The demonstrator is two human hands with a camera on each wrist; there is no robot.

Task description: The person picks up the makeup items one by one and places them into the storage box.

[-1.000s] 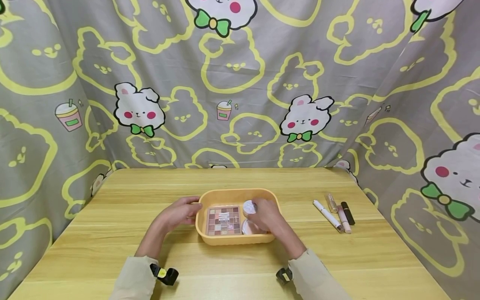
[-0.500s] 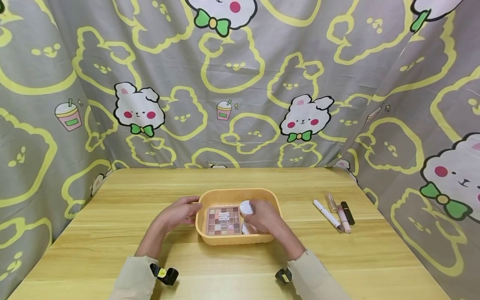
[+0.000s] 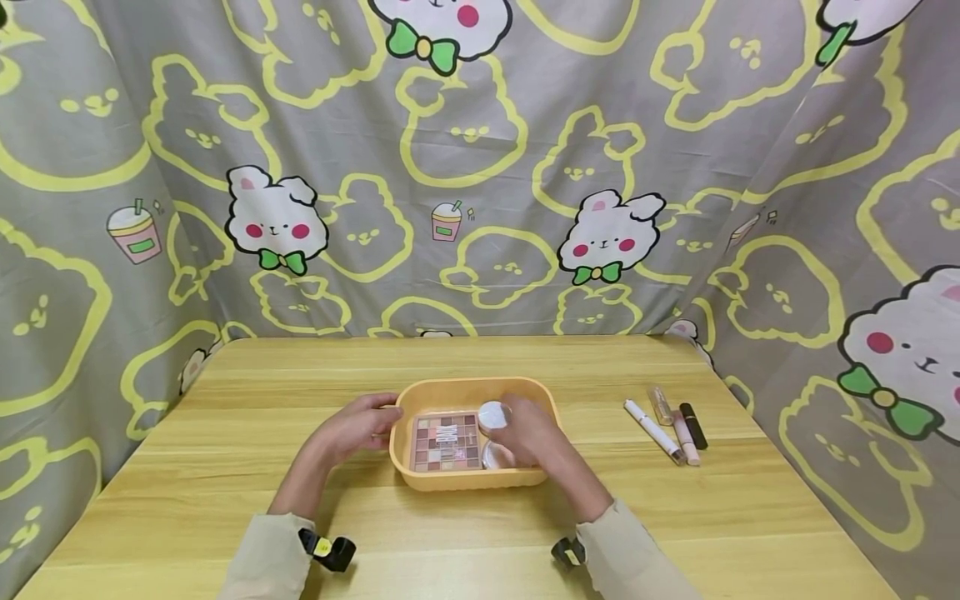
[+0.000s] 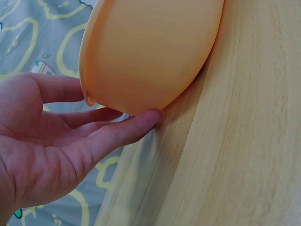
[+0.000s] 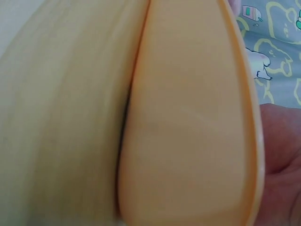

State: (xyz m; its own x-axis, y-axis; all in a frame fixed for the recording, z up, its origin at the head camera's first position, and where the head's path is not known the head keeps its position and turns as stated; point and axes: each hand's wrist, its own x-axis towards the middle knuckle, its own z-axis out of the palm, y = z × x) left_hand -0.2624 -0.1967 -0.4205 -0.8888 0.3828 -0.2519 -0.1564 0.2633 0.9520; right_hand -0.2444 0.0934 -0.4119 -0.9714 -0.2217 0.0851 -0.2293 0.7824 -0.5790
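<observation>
An orange tray (image 3: 472, 480) with raised walls sits mid-table. My left hand (image 3: 362, 423) holds its left end; in the left wrist view one digit meets the rim and others press the outer wall. Inside the tray, on the left, lies an eyeshadow palette (image 3: 446, 442) printed with many small squares. A round, pale-lidded compact (image 3: 492, 415) is beside it, with my right hand (image 3: 531, 432) gripping its right and near edge; the fingertips are partly hidden. Nearer me lies a second round compact (image 3: 495, 456), half covered by that hand. The right wrist view shows mainly the tray's outer wall (image 5: 188, 113).
To the tray's right lie a long white pen-like tube (image 3: 654, 432), a small clear tube (image 3: 661, 406), a pale pink tube (image 3: 686, 439) and a black-capped tube (image 3: 693, 426). A patterned grey curtain (image 3: 480, 200) hangs behind the wooden table (image 3: 315, 367).
The upper round compact has shifted slightly left and lies flatter, with my right hand still at it. My left hand has kept its place on the tray; the tubes have not moved.
</observation>
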